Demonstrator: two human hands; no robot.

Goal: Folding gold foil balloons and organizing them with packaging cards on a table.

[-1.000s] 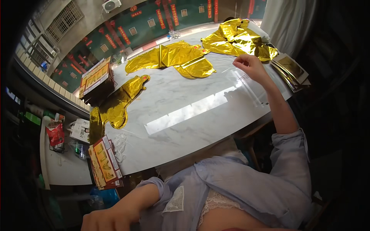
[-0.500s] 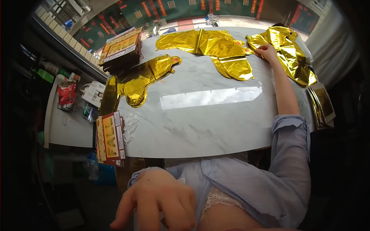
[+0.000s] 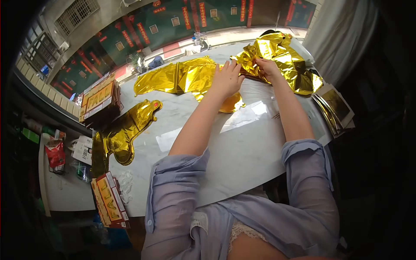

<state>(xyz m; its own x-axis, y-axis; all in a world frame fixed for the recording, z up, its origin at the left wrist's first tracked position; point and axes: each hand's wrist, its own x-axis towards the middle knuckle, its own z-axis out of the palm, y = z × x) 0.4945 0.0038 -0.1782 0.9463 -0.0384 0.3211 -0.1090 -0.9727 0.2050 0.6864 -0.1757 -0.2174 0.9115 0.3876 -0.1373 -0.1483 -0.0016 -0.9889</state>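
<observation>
Several flat, deflated gold foil balloons lie on a marbled white table. My right hand [image 3: 268,69] pinches the near edge of the crumpled gold foil balloon pile [image 3: 284,52] at the far right. Beside it, my left hand [image 3: 226,79] reaches over the right end of the middle gold foil balloon [image 3: 167,77]. Its fingers are stretched out and hold nothing; whether the fingertips touch the foil I cannot tell. Another gold foil balloon [image 3: 126,135] lies to the left, apart from both hands, with a small red mark near its tip.
Stacked printed card packages [image 3: 99,102] stand at the far left. More packages [image 3: 108,199] lie at the near left, beside a tangle of white ribbon [image 3: 126,186]. Flat gold-and-white packets [image 3: 333,108] sit on the right edge. A side shelf [image 3: 65,193] holds a red bag [image 3: 55,154].
My left hand has risen from near my body to the middle balloon. My right hand still holds foil, now bunched at the right pile's left end. The whole view has shifted and tilted.
</observation>
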